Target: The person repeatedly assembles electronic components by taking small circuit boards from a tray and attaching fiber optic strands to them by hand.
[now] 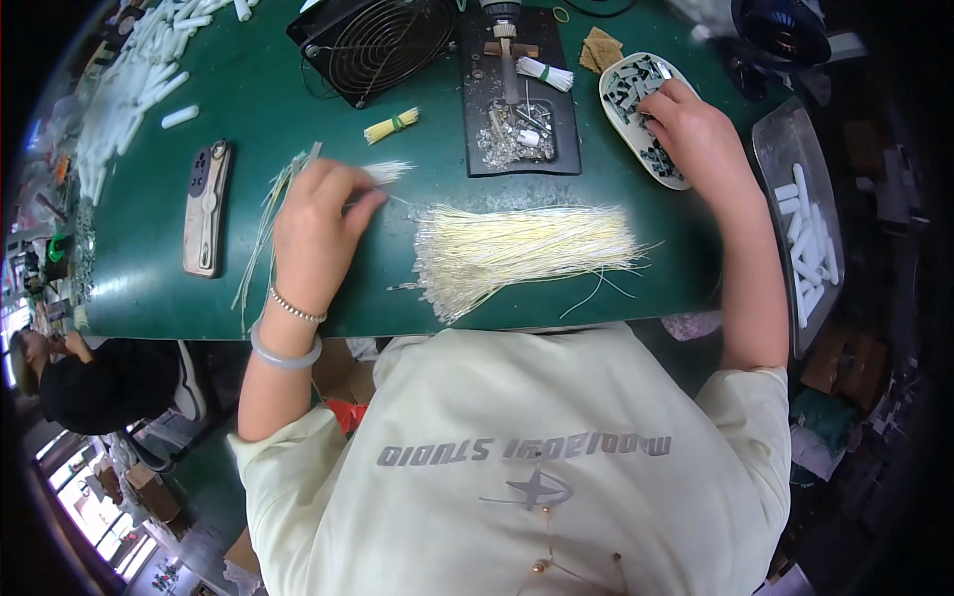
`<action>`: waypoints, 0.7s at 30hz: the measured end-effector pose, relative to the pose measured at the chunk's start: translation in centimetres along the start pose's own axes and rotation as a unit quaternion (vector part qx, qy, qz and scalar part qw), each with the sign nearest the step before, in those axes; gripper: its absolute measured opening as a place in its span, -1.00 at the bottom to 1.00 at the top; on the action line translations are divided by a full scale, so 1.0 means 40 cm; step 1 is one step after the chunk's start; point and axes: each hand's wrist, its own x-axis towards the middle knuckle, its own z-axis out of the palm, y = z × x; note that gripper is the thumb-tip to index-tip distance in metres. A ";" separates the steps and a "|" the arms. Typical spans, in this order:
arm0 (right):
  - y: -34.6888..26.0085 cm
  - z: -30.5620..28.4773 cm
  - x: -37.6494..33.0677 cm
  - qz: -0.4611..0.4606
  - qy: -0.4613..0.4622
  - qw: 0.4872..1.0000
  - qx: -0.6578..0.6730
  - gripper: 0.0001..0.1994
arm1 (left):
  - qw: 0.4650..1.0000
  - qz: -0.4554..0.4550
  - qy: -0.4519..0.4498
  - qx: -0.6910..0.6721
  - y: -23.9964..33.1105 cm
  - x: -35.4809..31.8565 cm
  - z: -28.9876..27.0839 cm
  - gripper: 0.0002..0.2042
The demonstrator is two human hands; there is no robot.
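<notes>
My left hand (320, 221) rests on the green table (258, 109), its fingers pinched on a small bunch of thin pale wires (383, 172) that points right. A big loose pile of the same pale yellow-white wires (517, 248) lies just right of that hand, near the table's front edge. My right hand (696, 134) reaches into a white oval dish (618, 117) holding several small dark parts (631, 84), fingertips down among them; whether it holds one is hidden.
A phone in a case (206, 207) lies left of my left hand. Behind are a black fan (383, 45), a dark tray with metal bits (519, 124), a tied yellow bundle (392, 125), white tubes (129, 84), and a metal tray of white tubes (805, 238) at right.
</notes>
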 end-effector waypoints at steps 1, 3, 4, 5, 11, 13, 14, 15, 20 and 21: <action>0.000 0.002 0.000 0.003 -0.009 1.000 -0.012 -0.88 | 0.999 0.008 0.028 0.014 -0.002 0.006 0.004 -0.86; -0.001 0.001 0.000 0.001 -0.011 1.000 -0.015 -0.88 | 0.999 0.023 0.034 0.034 0.003 0.007 0.005 -0.87; -0.002 0.001 0.001 -0.002 -0.015 1.000 -0.018 -0.88 | 0.997 0.038 0.041 0.053 0.005 0.008 0.005 -0.87; -0.002 -0.001 0.001 -0.002 -0.014 1.000 -0.017 -0.88 | 0.997 0.037 0.040 0.054 0.006 0.005 0.005 -0.87; 0.004 -0.003 -0.003 -0.022 -0.017 1.000 -0.005 -0.90 | 0.991 0.075 0.022 0.111 0.043 -0.044 -0.025 -0.81; 0.008 -0.002 -0.002 -0.032 -0.010 0.999 -0.014 -0.93 | 0.991 0.058 -0.001 0.120 0.047 -0.056 -0.035 -0.80; 0.010 -0.002 -0.002 -0.033 -0.010 0.999 -0.012 -0.93 | 0.991 0.057 -0.002 0.121 0.046 -0.059 -0.038 -0.80; 0.013 -0.003 -0.002 -0.041 -0.004 0.999 -0.009 -0.93 | 0.992 0.054 0.000 0.110 0.045 -0.062 -0.040 -0.80; 0.007 -0.005 0.001 -0.072 0.030 0.997 0.000 -0.91 | 0.998 0.015 0.036 0.057 0.021 -0.046 -0.029 -0.85; 0.007 -0.002 0.002 -0.078 0.046 0.996 0.008 -0.90 | 0.999 0.004 0.033 0.030 0.018 -0.032 -0.027 -0.87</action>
